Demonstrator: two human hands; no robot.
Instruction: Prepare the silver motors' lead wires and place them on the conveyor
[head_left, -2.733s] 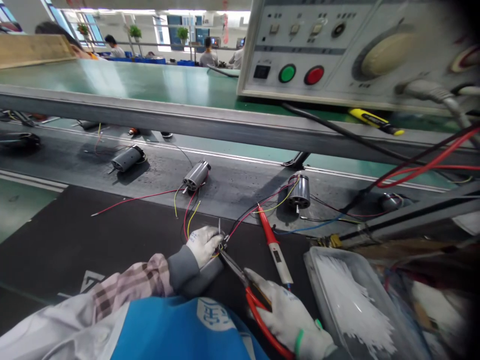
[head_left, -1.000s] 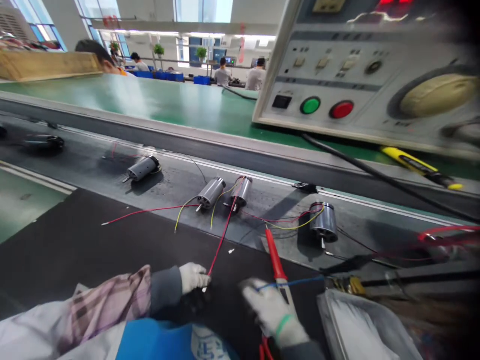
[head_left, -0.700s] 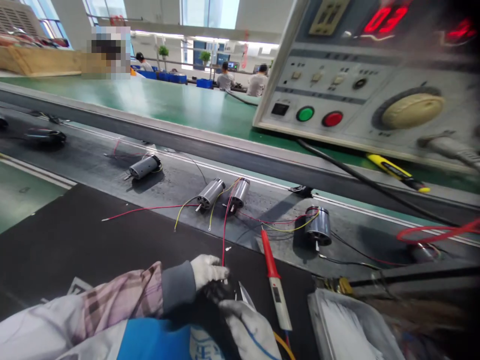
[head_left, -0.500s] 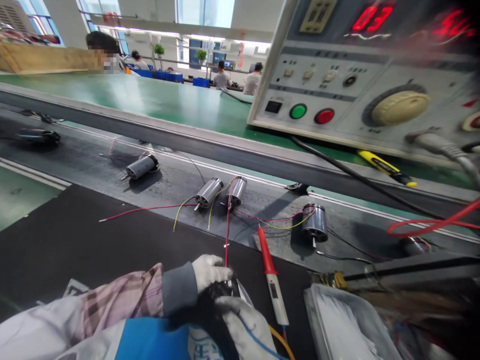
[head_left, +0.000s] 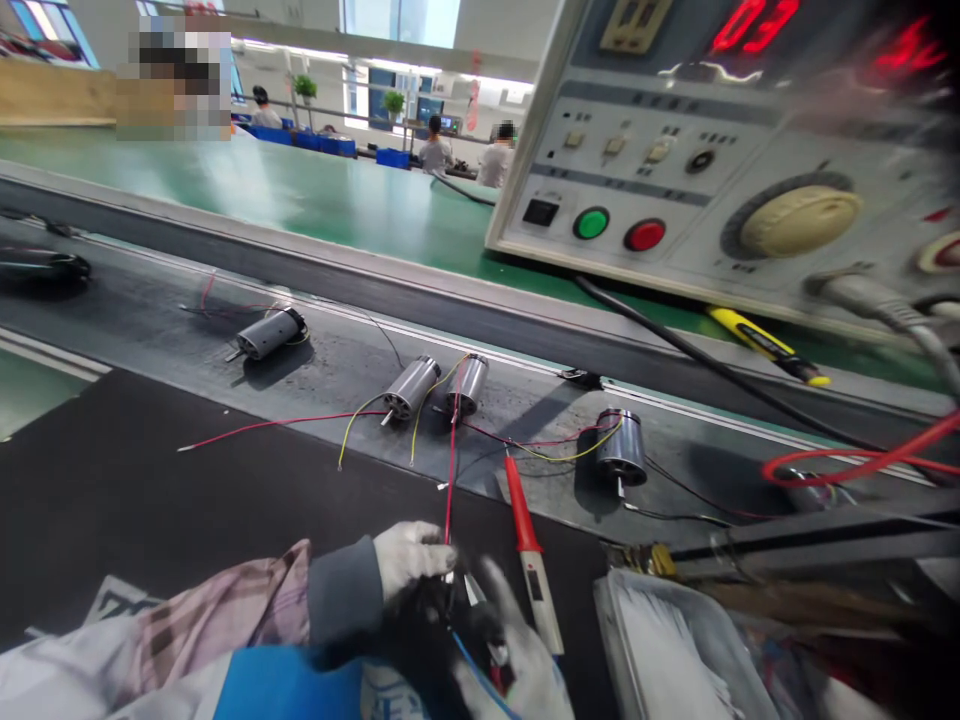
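In a pale, stained glove, my left hand (head_left: 412,558) pinches a red wire (head_left: 451,480) that runs down from a silver motor (head_left: 470,384). Close beside it is my right hand (head_left: 525,655), also gloved and smeared by motion. A pale pointed tip (head_left: 474,590) shows between the hands, and a blue wire (head_left: 480,668) passes across the right glove. What the right fingers hold is blurred and partly hidden. A test probe (head_left: 534,585) with a red front and white handle lies just right of the hands.
More motors with loose wires lie along the grey strip, among them one at right (head_left: 622,447) and one at left (head_left: 271,334). A tester with red digits (head_left: 645,190) stands at upper right. A clear tray (head_left: 611,640) holds white strips. People sit far back.
My right hand has shifted slightly right and down, opening a small gap from the left. The left hand keeps hold of the red wire. The whole view has shifted slightly.
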